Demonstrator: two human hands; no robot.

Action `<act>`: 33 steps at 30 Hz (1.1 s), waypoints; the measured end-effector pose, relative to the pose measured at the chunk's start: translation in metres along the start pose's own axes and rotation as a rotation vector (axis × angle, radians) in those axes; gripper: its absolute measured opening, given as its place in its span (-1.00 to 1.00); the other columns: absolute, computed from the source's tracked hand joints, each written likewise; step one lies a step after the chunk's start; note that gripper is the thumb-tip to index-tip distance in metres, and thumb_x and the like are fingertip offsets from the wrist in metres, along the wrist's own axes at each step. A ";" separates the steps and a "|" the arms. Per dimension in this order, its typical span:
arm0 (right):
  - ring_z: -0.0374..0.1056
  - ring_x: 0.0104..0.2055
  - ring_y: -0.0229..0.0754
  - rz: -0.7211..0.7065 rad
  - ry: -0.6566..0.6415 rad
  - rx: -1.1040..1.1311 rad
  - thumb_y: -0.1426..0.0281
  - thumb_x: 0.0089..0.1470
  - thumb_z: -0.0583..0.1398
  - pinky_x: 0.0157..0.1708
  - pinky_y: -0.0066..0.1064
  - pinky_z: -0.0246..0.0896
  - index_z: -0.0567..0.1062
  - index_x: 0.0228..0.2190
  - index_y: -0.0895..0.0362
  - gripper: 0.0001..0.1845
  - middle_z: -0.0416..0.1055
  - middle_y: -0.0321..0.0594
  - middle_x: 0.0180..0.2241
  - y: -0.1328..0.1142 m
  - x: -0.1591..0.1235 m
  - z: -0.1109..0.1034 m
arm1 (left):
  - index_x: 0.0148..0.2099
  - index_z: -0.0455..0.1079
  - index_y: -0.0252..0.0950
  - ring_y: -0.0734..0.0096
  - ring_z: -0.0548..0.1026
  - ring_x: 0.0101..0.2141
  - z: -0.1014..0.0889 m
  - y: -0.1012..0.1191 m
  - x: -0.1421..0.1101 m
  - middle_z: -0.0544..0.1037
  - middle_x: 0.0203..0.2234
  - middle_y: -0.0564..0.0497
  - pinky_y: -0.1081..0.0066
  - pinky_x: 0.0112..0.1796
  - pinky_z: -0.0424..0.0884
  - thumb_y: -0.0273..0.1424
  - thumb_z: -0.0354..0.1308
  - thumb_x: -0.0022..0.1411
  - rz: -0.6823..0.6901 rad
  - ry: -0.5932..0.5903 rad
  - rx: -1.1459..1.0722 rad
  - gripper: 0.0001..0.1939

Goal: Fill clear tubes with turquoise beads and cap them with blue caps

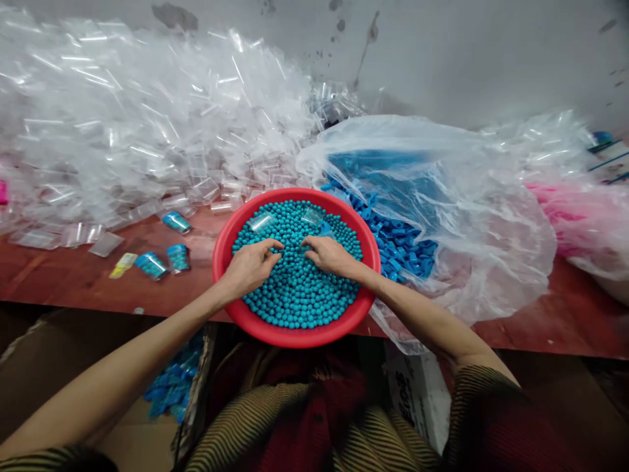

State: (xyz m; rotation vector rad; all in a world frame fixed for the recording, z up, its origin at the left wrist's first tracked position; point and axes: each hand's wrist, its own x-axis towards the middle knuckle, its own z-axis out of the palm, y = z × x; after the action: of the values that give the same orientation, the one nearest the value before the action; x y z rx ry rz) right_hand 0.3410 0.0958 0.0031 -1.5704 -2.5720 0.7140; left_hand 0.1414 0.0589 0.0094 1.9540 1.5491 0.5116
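Observation:
A red plastic tub (223, 262) full of small turquoise beads (299, 298) sits at the table's front edge. My left hand (253, 263) reaches over its left side, thumb and fingers curved and slightly apart, close to the beads. Facing it, my right hand (329, 255) hovers over the middle right, its thumb and forefinger also a little apart. No object shows between the fingers of either hand. Behind the hands, a clear plastic container (262, 221) and another clear piece (312, 215) lie on the beads. A blue piece (325, 228) is just beyond my right hand.
Clear containers (147, 131) are heaped at the left. Several bead-filled containers (152, 265) and a yellow label (123, 265) lie left of the tub. A plastic bag (481, 249) with blue caps (393, 246) spreads at the right. Below stands an open carton (196, 387) with blue items.

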 end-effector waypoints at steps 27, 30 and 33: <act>0.33 -0.45 -0.31 0.113 -0.047 0.441 0.37 0.14 0.05 -0.49 -0.52 0.19 0.40 -0.36 0.15 -0.83 0.47 -0.24 -0.36 -0.003 -0.041 -0.010 | -0.25 0.33 -0.27 0.46 0.33 -0.47 0.017 0.018 -0.019 0.34 -0.53 0.12 0.42 -0.39 0.30 -0.32 0.05 0.16 0.091 -0.288 -0.366 -0.85; 0.35 -0.11 -0.11 0.186 0.224 -0.015 0.34 0.15 0.06 -0.20 -0.38 0.22 0.38 -0.12 0.17 -0.72 0.43 -0.07 -0.12 0.019 -0.032 -0.020 | -0.13 0.25 -0.27 0.50 0.34 -0.54 0.021 0.020 -0.022 0.29 -0.55 0.17 0.44 -0.47 0.33 -0.28 0.09 0.11 -0.087 -0.418 -0.630 -0.72; 0.35 -0.11 -0.09 0.191 0.104 -0.070 0.38 0.09 0.13 -0.18 -0.36 0.21 0.33 -0.03 0.20 -0.62 0.44 -0.07 -0.14 0.030 -0.015 -0.023 | -0.13 0.18 -0.26 0.49 0.43 -0.52 0.023 0.020 -0.021 0.29 -0.52 0.19 0.46 -0.49 0.36 -0.25 0.15 0.06 -0.199 -0.436 -0.771 -0.64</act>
State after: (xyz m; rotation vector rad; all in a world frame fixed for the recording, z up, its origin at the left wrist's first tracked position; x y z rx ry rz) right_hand 0.3797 0.1033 0.0145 -1.8409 -2.4221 0.5428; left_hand 0.1655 0.0311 0.0068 1.2009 1.0328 0.4639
